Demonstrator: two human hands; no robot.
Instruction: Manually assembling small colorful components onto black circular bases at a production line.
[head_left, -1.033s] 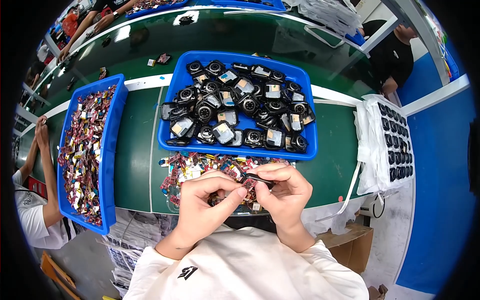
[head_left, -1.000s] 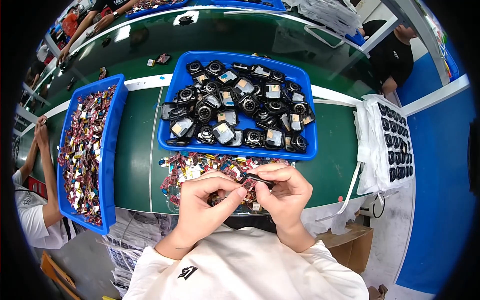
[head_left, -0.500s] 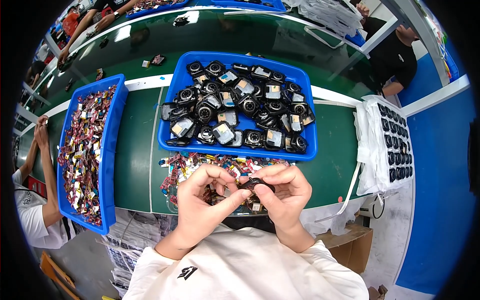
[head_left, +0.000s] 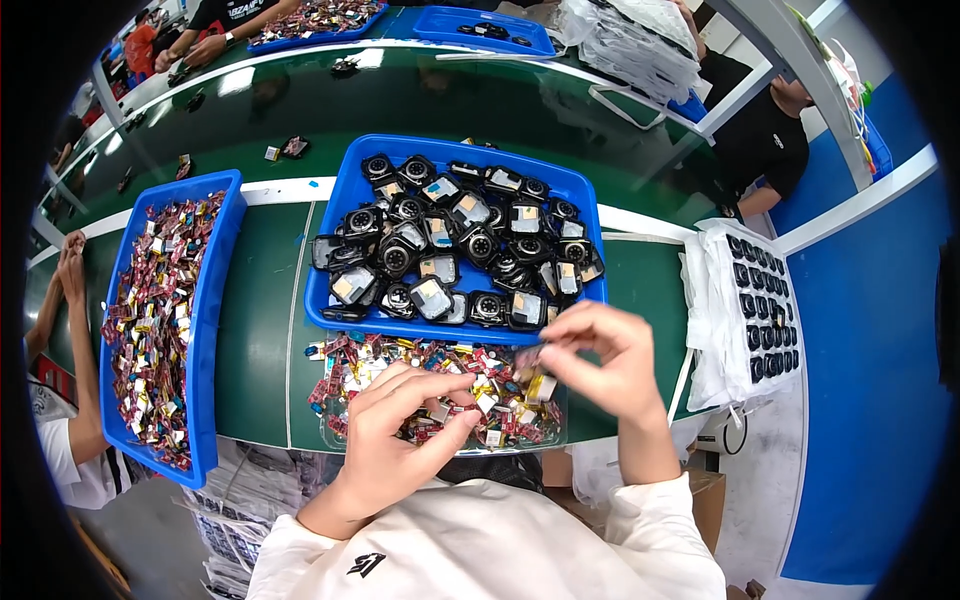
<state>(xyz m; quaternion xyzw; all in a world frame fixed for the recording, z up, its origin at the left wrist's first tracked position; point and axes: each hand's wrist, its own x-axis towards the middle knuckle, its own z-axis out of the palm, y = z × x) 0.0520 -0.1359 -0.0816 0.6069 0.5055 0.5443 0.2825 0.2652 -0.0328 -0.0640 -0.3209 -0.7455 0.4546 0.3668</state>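
Observation:
My right hand [head_left: 605,360] is raised over the right end of a clear shallow tray [head_left: 562,425]. Its thumb and fingers are pinched on a small electronic part [head_left: 540,386], blurred, with a white and yellow block on it. My left hand [head_left: 400,425] hovers over the tray's near left side, thumb and forefinger apart with nothing between them. Red, yellow and white electronic parts [head_left: 485,385] fill the tray below both hands. Just beyond it, a blue bin [head_left: 455,328] holds many black watch cases [head_left: 480,245], some face up and some showing their backs.
A long blue bin [head_left: 228,260] heaped with similar electronic parts stands at the left. White foam trays [head_left: 745,310] of black pieces are stacked at the right. Co-workers' arms [head_left: 75,330] show at the left and far side. A white rail [head_left: 275,190] crosses the green bench.
Both hands held a dark watch case together; now they are apart. My right hand has moved right and up, pinching a small part, and my left hand has opened. The view has shifted slightly.

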